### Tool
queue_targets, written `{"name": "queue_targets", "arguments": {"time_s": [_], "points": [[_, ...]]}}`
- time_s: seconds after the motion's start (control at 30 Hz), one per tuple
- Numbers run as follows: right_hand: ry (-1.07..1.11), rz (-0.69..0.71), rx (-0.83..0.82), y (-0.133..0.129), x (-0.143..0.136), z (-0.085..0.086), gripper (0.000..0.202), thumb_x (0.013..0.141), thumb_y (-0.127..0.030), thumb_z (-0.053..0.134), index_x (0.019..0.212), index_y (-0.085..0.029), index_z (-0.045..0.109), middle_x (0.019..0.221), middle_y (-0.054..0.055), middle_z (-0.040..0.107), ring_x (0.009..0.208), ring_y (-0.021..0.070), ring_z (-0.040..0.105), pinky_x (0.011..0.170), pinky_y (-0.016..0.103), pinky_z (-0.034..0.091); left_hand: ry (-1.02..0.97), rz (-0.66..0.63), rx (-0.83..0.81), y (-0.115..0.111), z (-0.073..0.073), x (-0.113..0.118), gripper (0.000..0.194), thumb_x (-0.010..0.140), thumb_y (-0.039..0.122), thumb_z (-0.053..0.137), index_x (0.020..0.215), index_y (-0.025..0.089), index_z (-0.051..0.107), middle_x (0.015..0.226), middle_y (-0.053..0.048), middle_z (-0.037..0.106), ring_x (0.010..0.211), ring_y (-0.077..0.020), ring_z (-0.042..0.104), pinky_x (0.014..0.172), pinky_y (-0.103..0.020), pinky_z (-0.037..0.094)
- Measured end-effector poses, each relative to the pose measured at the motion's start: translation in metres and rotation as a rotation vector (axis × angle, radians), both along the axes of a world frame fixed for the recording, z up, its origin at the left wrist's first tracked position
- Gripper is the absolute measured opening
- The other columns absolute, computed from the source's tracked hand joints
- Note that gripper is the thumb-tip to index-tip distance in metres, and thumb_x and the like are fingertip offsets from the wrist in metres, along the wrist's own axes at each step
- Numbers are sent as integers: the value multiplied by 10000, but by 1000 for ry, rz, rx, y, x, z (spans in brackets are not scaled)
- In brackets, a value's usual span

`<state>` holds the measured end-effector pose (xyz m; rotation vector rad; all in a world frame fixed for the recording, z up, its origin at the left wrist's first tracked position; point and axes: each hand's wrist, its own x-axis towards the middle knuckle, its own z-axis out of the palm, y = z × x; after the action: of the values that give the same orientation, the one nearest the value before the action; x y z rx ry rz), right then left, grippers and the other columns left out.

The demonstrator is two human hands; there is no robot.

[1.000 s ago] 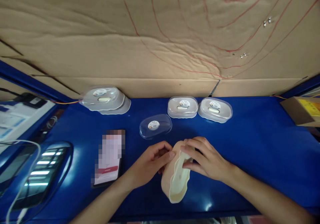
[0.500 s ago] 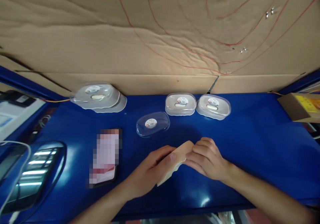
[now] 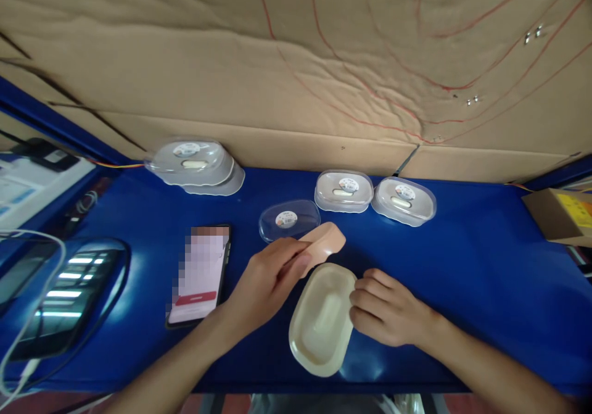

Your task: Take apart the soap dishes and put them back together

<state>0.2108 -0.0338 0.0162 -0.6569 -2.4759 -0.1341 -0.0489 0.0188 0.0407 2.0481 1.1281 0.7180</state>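
Observation:
My left hand [image 3: 272, 278] pinches a peach-coloured oval plastic piece [image 3: 327, 241], turned edge-on above the table. My right hand [image 3: 388, 309] has its fingers curled over the right rim of a cream oval plastic dish [image 3: 314, 346]. A long raised ridge runs down the middle of the dish's hollow, which faces me. Just behind the peach piece, a clear plastic lid [image 3: 277, 223] with a round label lies on the blue table [image 3: 481, 278].
Two lidded oval boxes [image 3: 345, 190] [image 3: 404, 201] stand side by side at the back. Further left are stacked boxes [image 3: 194, 164]. A phone [image 3: 198, 278] lies left of my left arm, with a dark glossy screen [image 3: 60, 303] beyond it. A cardboard box [image 3: 550, 216] sits far right.
The peach and cream pieces, held together before, are now apart. My left hand has lifted the peach piece up and away, while the cream dish has come down in my right hand.

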Motion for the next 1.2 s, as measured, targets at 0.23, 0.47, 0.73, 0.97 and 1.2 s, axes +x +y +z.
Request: {"name": "queue_targets", "arguments": {"time_s": [0.23, 0.47, 0.73, 0.97, 1.2], "points": [[-206, 35, -102, -20, -11, 5, 167, 988, -115, 601, 861, -221, 625, 717, -23, 564, 671, 170, 484, 684, 352, 328, 344, -147, 510, -2, -21, 8, 254, 1054, 307, 595, 1255, 167, 664, 1127, -98, 770, 1060, -291, 725, 908, -446, 526], [-291, 29, -294, -33, -11, 4, 384, 975, -475, 741, 1168, -153, 657, 880, -3, 656, 830, 193, 583, 747, 361, 369, 352, -191, 478, -1, -23, 7, 263, 1032, 355, 638, 1245, 205, 674, 1202, -86, 740, 1161, -288, 692, 974, -451, 527], [-285, -72, -279, -24, -7, 1, 369, 922, -504, 793, 829, -202, 602, 792, -16, 645, 771, 189, 584, 740, 361, 356, 348, 65, 489, 13, -17, -3, 271, 1044, 285, 567, 1291, 201, 642, 1380, -157, 637, 1255, -340, 623, 1010, -503, 496], [-250, -114, -322, -12, 2, -2, 370, 932, -539, 763, 969, -188, 649, 889, 27, 684, 871, 225, 633, 810, 370, 415, 456, -108, 332, 9, -16, -4, 653, 914, 548, 728, 1462, 263, 513, 1587, -151, 508, 1433, -394, 495, 1110, -574, 437], [-163, -111, -378, -11, -4, -4, 313, 1000, -401, 710, 1202, -167, 663, 1100, 73, 740, 1037, 252, 678, 953, 418, 491, 396, -4, 388, 10, -14, -4, 564, 899, 390, 760, 1398, 237, 545, 1496, -151, 565, 1377, -379, 530, 1111, -545, 445]]}}
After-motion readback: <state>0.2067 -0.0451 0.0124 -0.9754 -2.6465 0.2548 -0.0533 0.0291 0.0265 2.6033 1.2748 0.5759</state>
